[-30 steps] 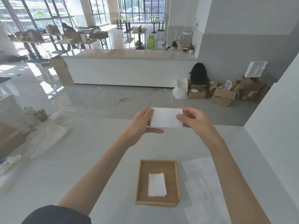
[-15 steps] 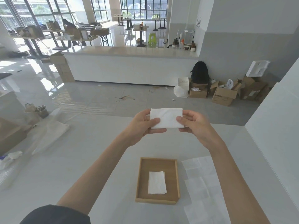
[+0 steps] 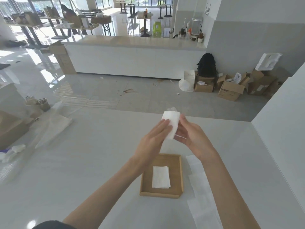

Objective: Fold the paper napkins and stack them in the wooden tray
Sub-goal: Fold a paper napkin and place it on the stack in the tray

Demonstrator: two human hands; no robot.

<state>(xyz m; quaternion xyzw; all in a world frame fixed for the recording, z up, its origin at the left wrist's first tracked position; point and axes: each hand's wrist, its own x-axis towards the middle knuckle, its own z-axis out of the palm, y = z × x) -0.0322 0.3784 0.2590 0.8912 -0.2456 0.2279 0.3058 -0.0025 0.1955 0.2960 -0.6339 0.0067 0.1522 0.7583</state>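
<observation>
1. Head view, hands: your left hand (image 3: 152, 139) and right hand (image 3: 192, 135) meet in the air above the table (image 3: 85, 162), palms turned toward each other with a napkin (image 3: 170, 125) pressed between them. Neither hand is fisted; the fingers lie nearly straight and flat against the paper, the left ones on its near face and the right thumb at its far edge. That flat, sandwiching hold looks meant to bring the two halves together and set a crease, so I judge you are mid-fold.

2. Head view, tray: the wooden tray (image 3: 181, 176) sits on the table directly below your hands, with one folded napkin (image 3: 160, 176) lying flat inside, roughly centred. Keeping the tray underneath makes for a short drop once the fold is done.

3. Head view, supply: unfolded napkins (image 3: 200, 184) lie flat on the table just beside the tray's right wall, within easy reach of your right hand for the next pick.
</observation>
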